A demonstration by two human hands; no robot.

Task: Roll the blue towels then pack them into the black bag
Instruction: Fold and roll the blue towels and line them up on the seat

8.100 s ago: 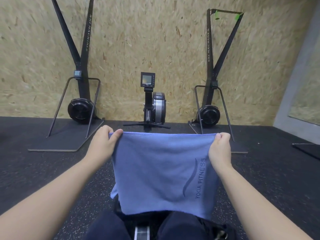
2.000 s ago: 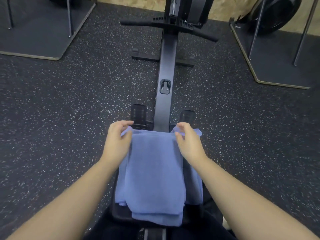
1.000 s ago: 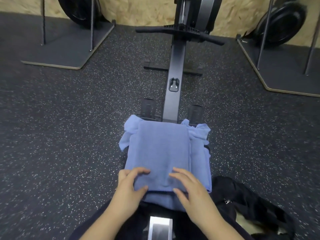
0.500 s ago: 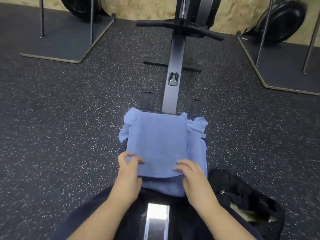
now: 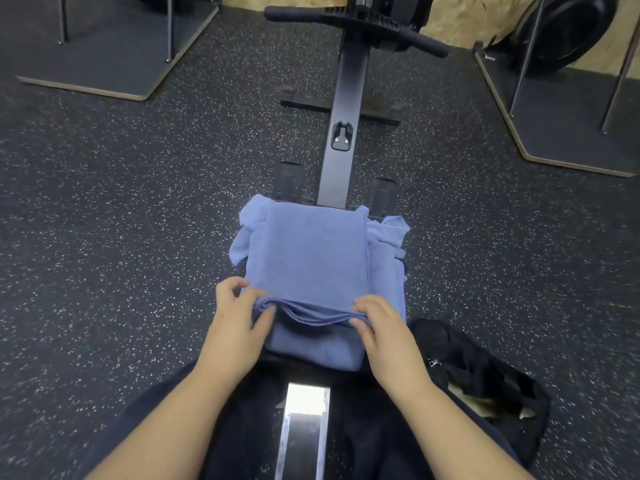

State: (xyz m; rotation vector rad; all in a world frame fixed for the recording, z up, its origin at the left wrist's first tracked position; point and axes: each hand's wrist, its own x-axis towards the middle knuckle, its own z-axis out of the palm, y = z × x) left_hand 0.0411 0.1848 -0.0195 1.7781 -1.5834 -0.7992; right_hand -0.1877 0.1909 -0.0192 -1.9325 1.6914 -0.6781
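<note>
Head view looks down on speckled dark rubber floor point(image 5: 121, 220), with open floor left of the rowing machine rail point(image 5: 341, 133) and less room on the right, where a black bag point(image 5: 485, 372) lies just beside the person's right leg, its mouth gaping. Two flat machine platforms stand well apart, one at far left point(image 5: 114, 46), one at far right point(image 5: 561, 109). A crossbar with handle point(image 5: 353, 24) spans the rail ahead; two footrests flank the rail just beyond the cloth. The folded blue towel point(image 5: 308, 251) lies on top of other blue towels point(image 5: 386, 244) stacked over the rail, their corners spilling at both sides. Its near edge is lifted, layers showing. The left hand point(image 5: 239, 323) pinches that edge at the left corner; the right hand point(image 5: 381, 327) pinches it at the right corner, fingers curled over the fold.
</note>
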